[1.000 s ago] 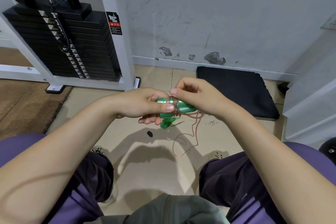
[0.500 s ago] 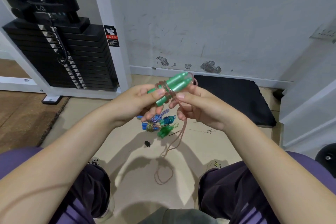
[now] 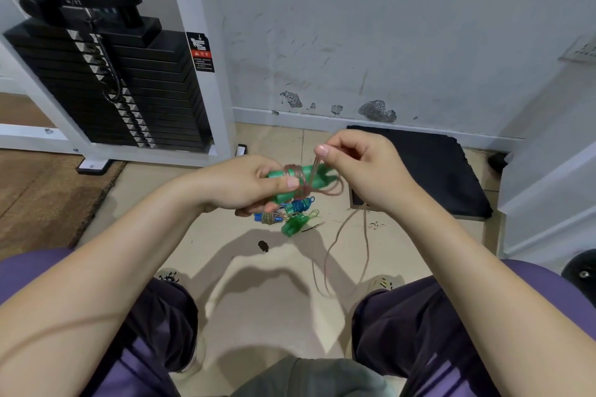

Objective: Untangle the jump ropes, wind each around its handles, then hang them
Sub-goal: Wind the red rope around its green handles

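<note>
My left hand (image 3: 248,185) grips a pair of green jump-rope handles (image 3: 317,179) held side by side, thumb pressed on them. A thin pinkish-brown rope (image 3: 333,245) is wrapped a few turns around the handles, and its loose length hangs down in a long loop toward the floor. My right hand (image 3: 361,167) pinches this rope just above the handles. On the floor below lie two wound ropes: one with blue handles (image 3: 298,206) and one with green handles (image 3: 295,226).
A weight-stack machine (image 3: 109,84) with a white frame stands at the left. A black mat (image 3: 432,167) lies against the wall at the right. My knees and the purple seat (image 3: 29,271) fill the bottom of the view.
The handles have come down from a raised tilt to lie more level. My right hand has lifted the rope above them, and the hanging loop has swung to the right.
</note>
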The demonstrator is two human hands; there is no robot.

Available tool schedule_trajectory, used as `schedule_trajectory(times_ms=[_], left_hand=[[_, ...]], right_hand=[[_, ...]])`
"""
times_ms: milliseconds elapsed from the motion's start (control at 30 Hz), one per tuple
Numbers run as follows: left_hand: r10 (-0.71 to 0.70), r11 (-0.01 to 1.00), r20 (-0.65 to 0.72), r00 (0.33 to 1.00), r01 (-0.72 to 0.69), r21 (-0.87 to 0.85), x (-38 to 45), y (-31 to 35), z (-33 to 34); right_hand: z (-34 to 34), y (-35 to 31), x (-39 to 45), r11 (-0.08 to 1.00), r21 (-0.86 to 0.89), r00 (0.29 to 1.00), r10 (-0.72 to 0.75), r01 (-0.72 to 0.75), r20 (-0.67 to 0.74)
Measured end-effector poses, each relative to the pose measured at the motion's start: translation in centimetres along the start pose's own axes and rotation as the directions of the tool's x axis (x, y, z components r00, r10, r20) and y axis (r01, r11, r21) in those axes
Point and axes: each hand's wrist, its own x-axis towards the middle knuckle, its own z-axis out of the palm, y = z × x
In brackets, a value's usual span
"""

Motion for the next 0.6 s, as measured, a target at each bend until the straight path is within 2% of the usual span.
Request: schedule_trajectory(times_ms=[100, 200, 267, 433, 600], left_hand=[[0.085, 0.995, 0.183, 0.979, -0.076, -0.057, -0.5, 0.9, 0.2], [0.123, 0.991, 0.233, 0.965, -0.107, -0.077, -0.8, 1.2, 0.0], [0.108, 0.992, 0.238, 0.965, -0.090, -0.083, -0.8, 1.1, 0.0], [0.043, 0.979, 0.198, 0.979, -0.002, -0.202, -0.7, 1.0, 0.2], [-0.013, 0.998, 0.119, 0.993, 0.021, -0.065, -0.7, 1.3, 0.7]], right_hand=[[0.3, 0.0, -0.3, 1.000, 0.015, 0.999, 0.009, -0.009, 0.039], [0.7, 0.2, -0.4, 0.992, 0.087, 0.992, 0.077, -0.086, 0.100], [0.9, 0.1, -0.5, 0.992, 0.085, 0.990, 0.078, -0.089, 0.115], [1.6, -0.3, -0.4, 1.000, 0.016, 0.998, 0.022, -0.023, 0.054], [2.0, -0.5, -0.8, 1.000, -0.012, 0.997, -0.025, 0.026, 0.068]])
